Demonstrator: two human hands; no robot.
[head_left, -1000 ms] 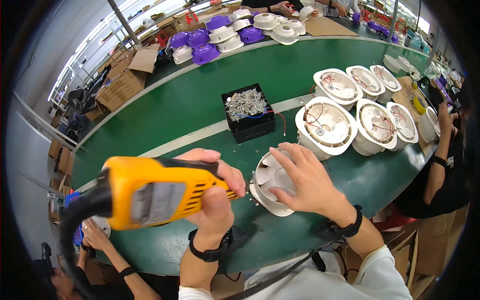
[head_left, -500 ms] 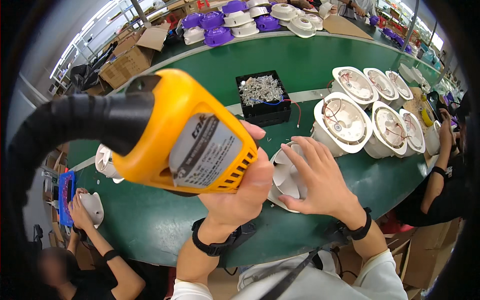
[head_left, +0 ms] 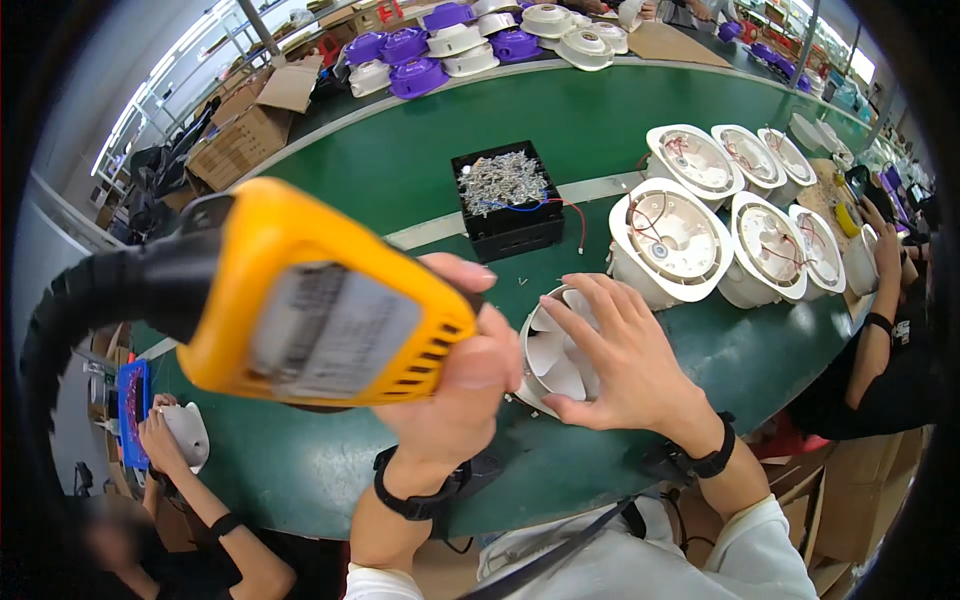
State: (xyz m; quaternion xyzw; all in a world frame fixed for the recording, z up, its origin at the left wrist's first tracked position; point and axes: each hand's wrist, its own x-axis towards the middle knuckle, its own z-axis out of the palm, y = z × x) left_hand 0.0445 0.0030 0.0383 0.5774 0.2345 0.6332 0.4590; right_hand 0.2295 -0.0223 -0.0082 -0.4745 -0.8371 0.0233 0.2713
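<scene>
My left hand (head_left: 450,380) is wrapped round a yellow power tool (head_left: 385,290) with vent slots and a grey label. A thick black ribbed sleeve leads off its left end; its working tip is hidden. Right of it, a white round fan housing (head_left: 548,362) lies on the green table with white blades showing inside. My right hand (head_left: 640,370) spans this housing from the right, thumb at the near side and spread fingers over the far rim. Beyond both hands stands a black box (head_left: 515,235) heaped with small metal screws (head_left: 500,182).
Several white housings (head_left: 670,240) with red wires stand at the right. Purple and white covers (head_left: 420,75) are piled across the green table (head_left: 330,470). Co-workers' hands (head_left: 160,435) hold a white part at the left; another person's arm (head_left: 868,335) is at the right.
The yellow tool and my left hand have shifted left and slightly lower. My right hand stays on the fan housing. The whole view has shifted a little.
</scene>
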